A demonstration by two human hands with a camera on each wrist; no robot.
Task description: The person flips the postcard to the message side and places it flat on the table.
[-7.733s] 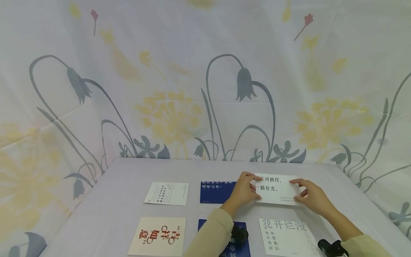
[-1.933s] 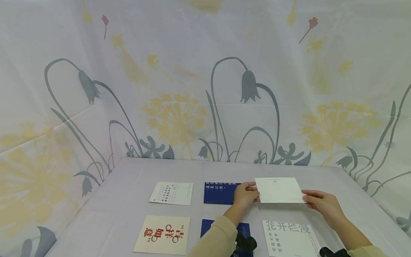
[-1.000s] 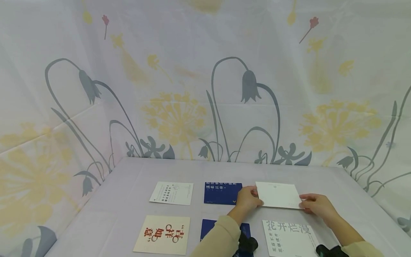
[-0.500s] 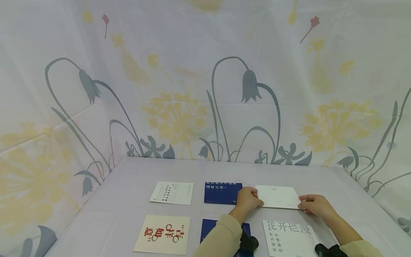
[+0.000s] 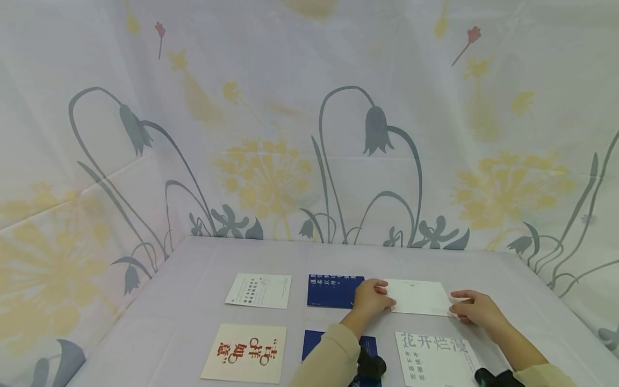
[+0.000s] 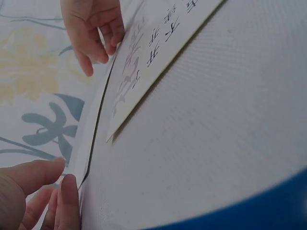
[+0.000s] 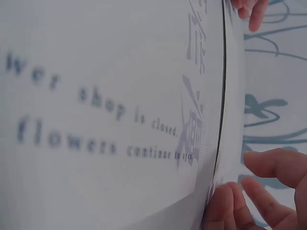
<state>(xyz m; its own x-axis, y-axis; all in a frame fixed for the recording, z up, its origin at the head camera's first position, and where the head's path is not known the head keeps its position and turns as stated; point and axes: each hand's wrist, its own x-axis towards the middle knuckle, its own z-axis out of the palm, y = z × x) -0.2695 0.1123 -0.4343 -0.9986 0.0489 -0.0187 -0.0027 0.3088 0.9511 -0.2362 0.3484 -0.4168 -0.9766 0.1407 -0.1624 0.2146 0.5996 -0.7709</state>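
Observation:
A white postcard (image 5: 418, 296), plain side up with faint small marks, lies on the table at the back right. By its left edge is my left hand (image 5: 371, 302), the thumb near the front corner. Beyond the right edge my right hand (image 5: 476, 309) has thumb and forefinger spread at the card's side. In the left wrist view, the left hand (image 6: 41, 196) has a gap between thumb and fingers beside the card's end. The right wrist view shows the right hand (image 7: 268, 191) with thumb and fingers apart as well. Neither hand grips the card.
Other postcards lie in two rows: a grey-lettered white card (image 5: 437, 357), a blue card (image 5: 331, 293), a partly covered blue card (image 5: 311, 341), a small-print white card (image 5: 258, 291) and a cream card with red characters (image 5: 243, 353). Flower-patterned cloth (image 5: 271, 107) stands behind the table (image 5: 159, 333).
The white postcard, earlier showing its printed side, has been turned over and lowered onto the table. Since half a second ago my left fingers have moved slightly leftward off it; the right hand loosened.

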